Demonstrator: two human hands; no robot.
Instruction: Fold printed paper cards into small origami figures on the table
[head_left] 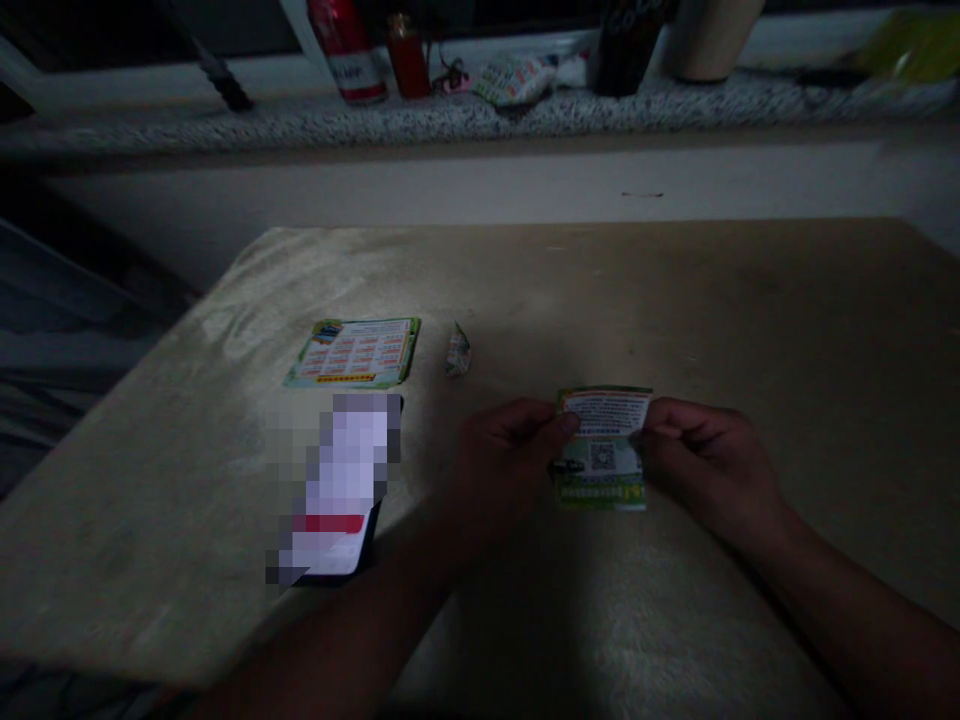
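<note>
Head view: a QR-code leaflet [602, 415] is pinched at opposite edges by the left hand [510, 450] and right hand [712, 462] above the table [750, 320], with folded paper [457, 353], a printed card [352, 353] and a lit phone [339, 500] leftward, a red can [350, 50] on the sill [292, 125] beyond.

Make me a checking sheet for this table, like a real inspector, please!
Surface: table, tan, with a paler patch at far left.
Job's things: paper, printed, with a QR code, held up; printed card lying farther left.
Clutter: phone, lit, screen blurred out; small scrap right of the card.
Left fingers: pinching the paper's left edge.
Right fingers: at its right edge.
Cables: nothing seen for sure; it's dim.
Surroundings: speckled sill holding red can, wrapper, dark cup.
</note>
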